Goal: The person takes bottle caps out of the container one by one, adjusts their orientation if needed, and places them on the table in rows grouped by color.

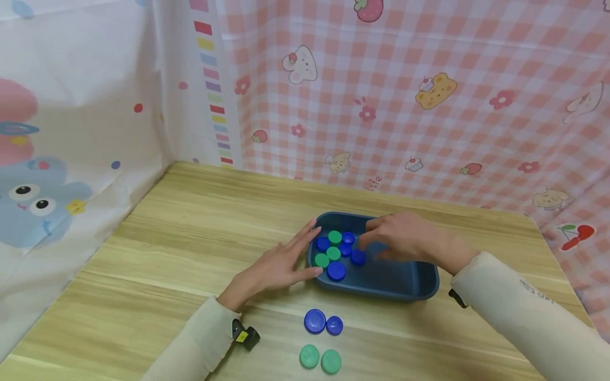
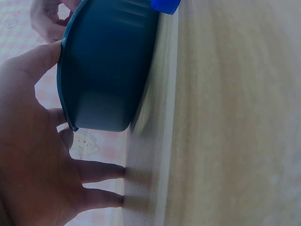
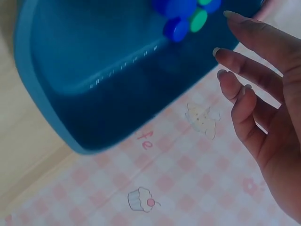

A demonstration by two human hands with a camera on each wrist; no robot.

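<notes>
A dark blue rectangular tray (image 1: 391, 275) stands on the table, with several blue caps (image 1: 336, 271) and green caps (image 1: 333, 254) gathered toward its left end. My left hand (image 1: 278, 264) is at that end with fingers spread, its thumb against the rim in the left wrist view. Over the inside of the tray hovers my right hand (image 1: 410, 238), just right of the caps. In the right wrist view its fingers (image 3: 256, 70) are loosely bent and apart, with nothing between them. Some fingertips are hidden in the head view.
In front of the tray, two blue caps (image 1: 315, 321) lie side by side on the wooden table (image 1: 190, 227). Nearer still are two green caps (image 1: 331, 362). A pink checked curtain (image 1: 391, 106) hangs behind the table, and a white printed cloth (image 1: 95, 106) at the left.
</notes>
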